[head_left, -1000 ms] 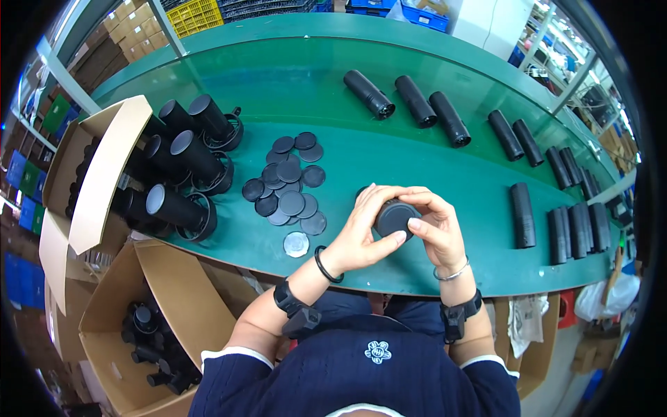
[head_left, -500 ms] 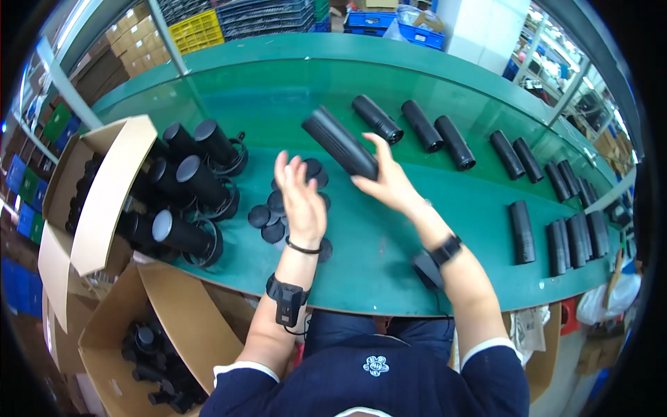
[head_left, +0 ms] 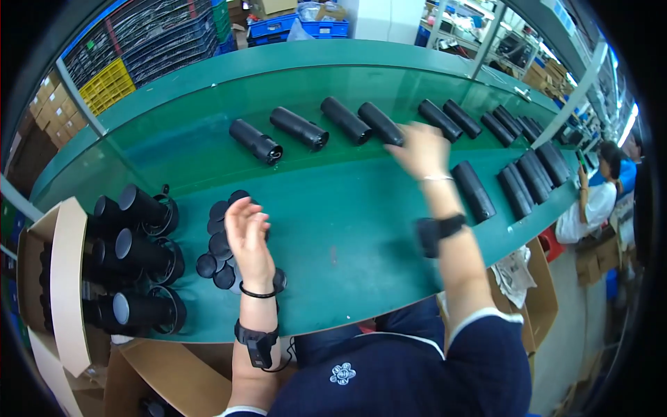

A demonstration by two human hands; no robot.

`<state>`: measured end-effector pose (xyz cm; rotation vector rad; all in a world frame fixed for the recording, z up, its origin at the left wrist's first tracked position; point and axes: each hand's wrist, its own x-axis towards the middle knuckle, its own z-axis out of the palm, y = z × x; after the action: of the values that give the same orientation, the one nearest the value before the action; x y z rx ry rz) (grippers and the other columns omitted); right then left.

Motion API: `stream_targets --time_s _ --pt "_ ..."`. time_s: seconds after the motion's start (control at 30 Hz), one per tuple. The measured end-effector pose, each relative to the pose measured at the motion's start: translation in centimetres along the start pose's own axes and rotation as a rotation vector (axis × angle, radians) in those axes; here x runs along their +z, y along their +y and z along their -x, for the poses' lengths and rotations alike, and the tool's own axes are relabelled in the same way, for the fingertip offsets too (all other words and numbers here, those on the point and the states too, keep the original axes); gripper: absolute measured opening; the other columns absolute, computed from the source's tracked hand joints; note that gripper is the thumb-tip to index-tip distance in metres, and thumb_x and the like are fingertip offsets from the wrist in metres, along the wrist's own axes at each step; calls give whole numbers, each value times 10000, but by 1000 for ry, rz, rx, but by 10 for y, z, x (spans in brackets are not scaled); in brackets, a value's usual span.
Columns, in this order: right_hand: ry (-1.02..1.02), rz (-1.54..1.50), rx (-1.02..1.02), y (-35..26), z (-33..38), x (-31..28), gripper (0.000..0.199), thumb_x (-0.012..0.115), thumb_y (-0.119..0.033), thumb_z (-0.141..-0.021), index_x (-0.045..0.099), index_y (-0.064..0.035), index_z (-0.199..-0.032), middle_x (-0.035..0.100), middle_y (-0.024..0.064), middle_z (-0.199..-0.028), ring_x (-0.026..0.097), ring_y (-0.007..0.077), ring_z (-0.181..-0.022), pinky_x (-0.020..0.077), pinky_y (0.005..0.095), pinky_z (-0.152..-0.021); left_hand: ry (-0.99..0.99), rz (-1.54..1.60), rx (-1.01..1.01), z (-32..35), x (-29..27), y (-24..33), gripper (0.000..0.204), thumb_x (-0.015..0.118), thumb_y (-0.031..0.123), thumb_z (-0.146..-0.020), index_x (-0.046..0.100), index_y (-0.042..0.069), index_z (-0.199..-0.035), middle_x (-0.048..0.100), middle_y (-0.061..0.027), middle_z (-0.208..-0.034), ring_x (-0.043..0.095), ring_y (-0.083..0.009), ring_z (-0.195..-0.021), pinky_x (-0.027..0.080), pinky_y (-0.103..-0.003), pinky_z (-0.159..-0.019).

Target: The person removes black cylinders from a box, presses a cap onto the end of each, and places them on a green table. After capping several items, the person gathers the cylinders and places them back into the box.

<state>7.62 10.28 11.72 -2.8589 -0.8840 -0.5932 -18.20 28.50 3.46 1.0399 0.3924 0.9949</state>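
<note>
At the left, black tubes lie stacked beside an open cardboard box on the green table. The left hand hovers over a pile of black round caps, fingers loosely spread, holding nothing. Farther right, the blurred right hand reaches a black tube in the row; its grip cannot be told.

Right hand no longer grips a black tube: it is stretched far over the green belt, empty, beside the black tubes lying in a row. One second ago both hands pressed a cap onto a tube near the body. Left hand now hovers open over the pile of black caps. The view now points further right than before.
</note>
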Motion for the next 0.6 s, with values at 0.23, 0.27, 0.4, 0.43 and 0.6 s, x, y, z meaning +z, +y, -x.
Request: stream_targets --time_s 0.23,0.27,0.4,0.43,0.6 --pt "-297 -354 208 173 87 32 819 783 -195 -626 432 -20 -1346 580 195 -1223 586 280 -1097 463 367 -935 -386 -78 -205 18 35 -13 358 612 65 -855 513 47 -1199 571 -37 -987 552 -114 -908 463 -242 -773" --pt "-269 -592 118 112 91 8 783 786 -169 -638 443 -5 -1323 589 170 -1199 591 251 -1067 463 346 -915 -462 -137 -216 21 36 -12 405 627 73 -849 501 45 -1233 568 -44 -1016 551 -128 -959 473 -256 -812" --pt "-354 -1240 -230 -16 123 -7 845 829 -197 -641 421 -6 -1356 527 128 -1295 514 233 -1186 404 361 -1007 -583 -321 47 50 67 19 719 814 239 -709 479 97 -1329 408 -105 -1287 434 -246 -1204 393 -391 -1014" --pt "-342 -1298 -256 -33 131 1 858 831 -184 -640 411 -13 -1369 508 123 -1314 483 235 -1221 369 365 -1040 -617 -366 159 51 68 19 754 827 249 -691 465 99 -1336 415 -104 -1279 434 -251 -1210 381 -390 -1024" --pt "-454 -2096 -217 -46 131 6 679 674 -189 -786 412 7 -1381 501 119 -1298 435 224 -1254 269 339 -1104 -724 -505 244 53 45 26 785 835 218 -671 442 87 -1337 425 -105 -1291 429 -256 -1235 350 -377 -1048"
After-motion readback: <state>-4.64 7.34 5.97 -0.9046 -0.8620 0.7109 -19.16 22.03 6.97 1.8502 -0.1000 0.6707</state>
